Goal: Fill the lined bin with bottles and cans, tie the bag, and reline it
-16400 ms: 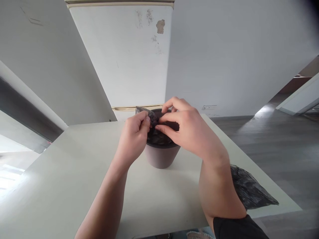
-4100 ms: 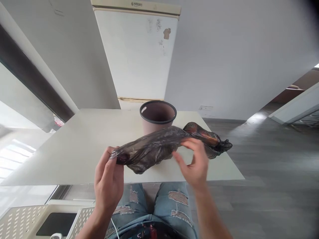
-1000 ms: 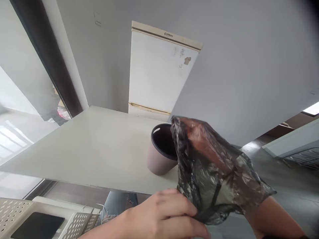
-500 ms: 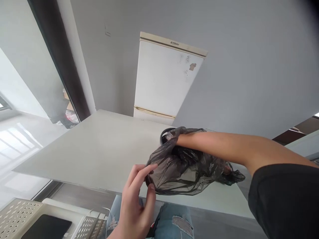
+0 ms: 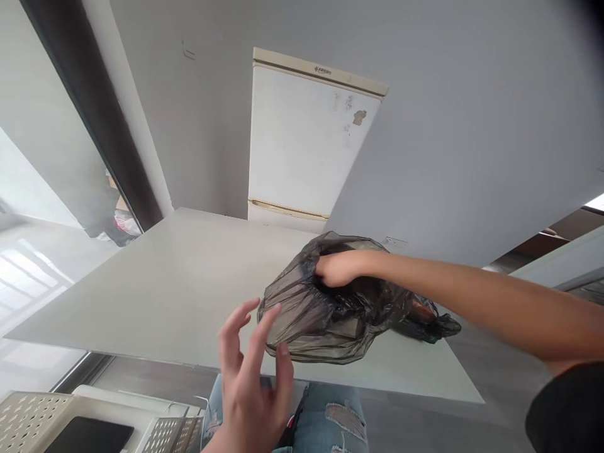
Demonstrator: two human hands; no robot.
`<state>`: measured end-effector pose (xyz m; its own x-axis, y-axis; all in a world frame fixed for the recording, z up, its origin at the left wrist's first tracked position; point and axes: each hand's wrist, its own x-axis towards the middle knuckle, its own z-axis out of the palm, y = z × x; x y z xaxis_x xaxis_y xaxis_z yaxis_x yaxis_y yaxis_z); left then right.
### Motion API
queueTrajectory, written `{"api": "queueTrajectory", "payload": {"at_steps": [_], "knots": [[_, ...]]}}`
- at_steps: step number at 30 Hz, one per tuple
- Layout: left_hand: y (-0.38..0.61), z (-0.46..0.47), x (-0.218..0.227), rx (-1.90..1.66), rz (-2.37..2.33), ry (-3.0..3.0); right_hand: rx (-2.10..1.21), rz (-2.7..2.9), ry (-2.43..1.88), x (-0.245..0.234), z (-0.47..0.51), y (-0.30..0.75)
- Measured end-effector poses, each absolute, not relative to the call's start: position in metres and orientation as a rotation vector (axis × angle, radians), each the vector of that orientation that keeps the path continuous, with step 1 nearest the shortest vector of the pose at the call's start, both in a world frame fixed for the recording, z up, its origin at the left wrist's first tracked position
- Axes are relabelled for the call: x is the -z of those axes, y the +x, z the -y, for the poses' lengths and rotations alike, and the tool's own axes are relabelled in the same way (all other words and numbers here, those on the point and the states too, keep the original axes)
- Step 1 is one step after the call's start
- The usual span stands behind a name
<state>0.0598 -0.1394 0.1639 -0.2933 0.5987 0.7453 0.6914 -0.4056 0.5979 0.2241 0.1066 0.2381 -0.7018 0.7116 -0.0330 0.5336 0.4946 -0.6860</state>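
A crinkled plastic bag (image 5: 309, 324) and a smooth, pale table (image 5: 165, 302)
Toward the table's right edge, the bag's thin black film looks translucent and glossy. Beyond the far edge, the white fridge door (image 5: 302, 138) is smooth with scuffed patches, the grey wall (image 5: 448, 126) matt. Below the near edge: frayed denim jeans (image 5: 316, 412), a perforated plastic basket (image 5: 33, 409).

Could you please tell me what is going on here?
A person has the right hand in the open mouth of a thin black bag above a pale table. The left hand, fingers spread, is at the bag's edge; whether it touches is unclear. What looks like a second bag, bunched up, lies on the right; a fridge stands beyond.
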Motion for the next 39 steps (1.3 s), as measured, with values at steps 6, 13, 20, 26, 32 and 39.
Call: {"api": "queueTrajectory", "payload": {"at_steps": [6,13,20,26,32,39], "knots": [[0.073,0.114,-0.166,1.777,1.53,-2.198,-0.353,2.544,-1.154,-0.278,-0.061,0.286],[0.063,0.042,-0.147,1.849,2.001,-2.321,-0.712,2.206,-1.325,-0.242,-0.077,0.319],[0.064,0.006,-0.126,2.069,2.314,-2.228,-1.59,1.691,-1.048,-0.217,-0.128,0.311],[0.06,0.01,-0.104,1.81,2.526,-2.24,-1.885,1.311,-1.164,-0.181,-0.116,0.312],[0.054,0.028,-0.097,1.503,2.521,-2.362,-1.618,1.341,-1.084,-0.165,-0.094,0.325],[0.044,0.046,-0.082,1.701,2.253,-2.427,-0.464,1.61,-0.816,-0.137,-0.028,0.366]]}}
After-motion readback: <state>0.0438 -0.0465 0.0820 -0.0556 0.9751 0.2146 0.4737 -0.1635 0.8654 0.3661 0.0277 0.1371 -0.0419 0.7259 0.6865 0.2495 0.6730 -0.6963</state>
